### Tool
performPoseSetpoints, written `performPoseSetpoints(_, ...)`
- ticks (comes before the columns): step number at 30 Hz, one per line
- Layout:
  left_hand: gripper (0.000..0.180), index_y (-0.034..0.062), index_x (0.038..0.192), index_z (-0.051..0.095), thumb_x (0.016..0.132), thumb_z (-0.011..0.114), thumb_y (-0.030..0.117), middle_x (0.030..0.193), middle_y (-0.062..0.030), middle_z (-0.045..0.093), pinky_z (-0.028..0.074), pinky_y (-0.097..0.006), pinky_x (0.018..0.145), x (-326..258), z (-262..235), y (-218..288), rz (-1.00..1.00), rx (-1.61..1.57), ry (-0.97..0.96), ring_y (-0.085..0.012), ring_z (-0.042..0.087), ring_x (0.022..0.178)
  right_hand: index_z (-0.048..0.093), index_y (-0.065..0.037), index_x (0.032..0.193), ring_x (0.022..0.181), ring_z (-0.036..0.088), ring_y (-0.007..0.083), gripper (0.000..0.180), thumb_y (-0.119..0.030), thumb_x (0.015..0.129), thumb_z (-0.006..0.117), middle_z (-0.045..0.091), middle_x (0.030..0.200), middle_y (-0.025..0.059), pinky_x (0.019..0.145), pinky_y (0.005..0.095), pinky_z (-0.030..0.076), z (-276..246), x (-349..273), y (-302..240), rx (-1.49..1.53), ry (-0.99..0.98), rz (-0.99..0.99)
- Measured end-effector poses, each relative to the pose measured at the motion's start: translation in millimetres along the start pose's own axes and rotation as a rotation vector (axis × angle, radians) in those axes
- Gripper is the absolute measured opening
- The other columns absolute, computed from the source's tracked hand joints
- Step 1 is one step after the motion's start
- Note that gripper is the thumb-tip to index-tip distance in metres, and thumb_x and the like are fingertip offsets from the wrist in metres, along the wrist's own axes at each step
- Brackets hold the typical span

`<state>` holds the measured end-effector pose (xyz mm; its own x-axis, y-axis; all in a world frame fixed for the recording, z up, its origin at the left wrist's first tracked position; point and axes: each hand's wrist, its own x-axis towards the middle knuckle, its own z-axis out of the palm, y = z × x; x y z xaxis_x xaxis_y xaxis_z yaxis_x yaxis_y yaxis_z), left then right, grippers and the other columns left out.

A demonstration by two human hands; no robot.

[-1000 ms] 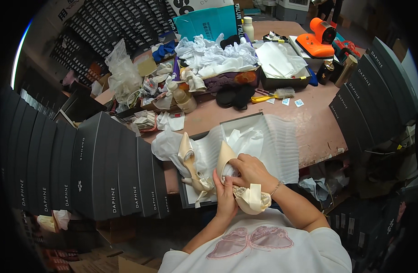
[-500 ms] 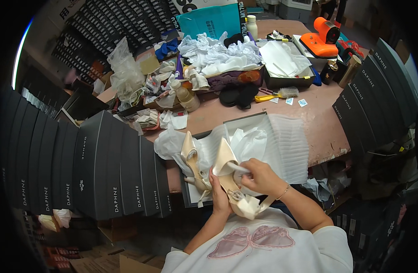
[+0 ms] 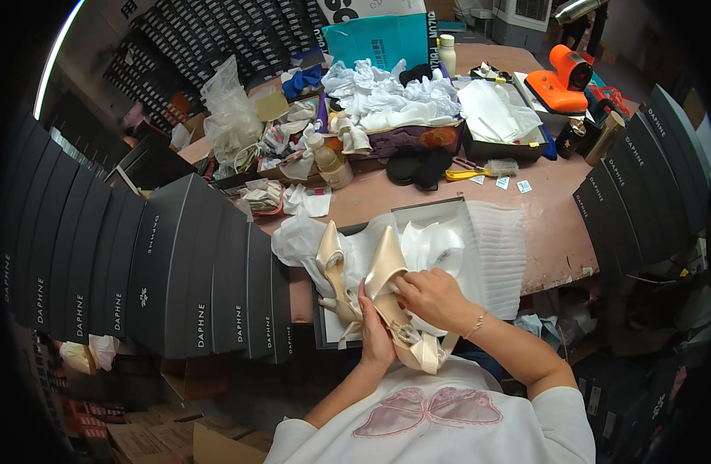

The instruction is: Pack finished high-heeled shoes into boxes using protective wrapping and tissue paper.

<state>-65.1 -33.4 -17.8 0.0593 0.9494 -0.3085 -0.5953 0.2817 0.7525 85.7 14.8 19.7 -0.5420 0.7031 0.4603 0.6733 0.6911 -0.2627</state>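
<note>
- The left hand (image 3: 376, 334) and the right hand (image 3: 431, 298) both grasp one cream satin shoe (image 3: 388, 288).
- A second shoe (image 3: 334, 272) lies just beside, in the open box (image 3: 448, 210).

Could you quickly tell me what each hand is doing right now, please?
Left hand: closed around the champagne satin shoe, gripping it from the side.
Right hand: fingers curled on the same shoe, holding its upper.

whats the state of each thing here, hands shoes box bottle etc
left hand: gripping the held shoe from beneath
right hand: closed on the held shoe's upper
held shoe: lifted, toe pointing away
second shoe: lying in the box
shoe box: open, lined with white tissue
bottle: upright, capped
orange tool: resting on the table
</note>
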Motion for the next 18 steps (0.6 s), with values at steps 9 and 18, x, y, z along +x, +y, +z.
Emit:
performPoseSetpoints(9,0.067,0.0068,0.109,0.057,0.096,0.024,0.063,0.089,-0.0037,0.059,0.051,-0.031,0.069,-1,-3,-1,-0.208,-0.244,0.157,-0.015,0.058,0.077,0.056,-0.01,0.077,0.06,0.059,0.0165,0.012,-0.018,0.072,0.063,0.055,0.069,0.0017,0.057,0.0305,0.043,30,-18,7,0.021,-0.093,-0.072)
performPoseSetpoints(18,0.061,0.0086,0.125,0.048,0.099,0.024,0.057,0.105,-0.0052,0.058,0.05,-0.032,0.079,-10,0,-3,-0.2,-0.115,0.074,-0.016,0.058,0.09,0.057,-0.01,0.078,0.063,0.06,0.0165,0.012,-0.02,0.074,0.061,0.055,0.071,0.0017,0.056,0.0307,0.044,35,-5,6,-0.088,-0.165,-0.148)
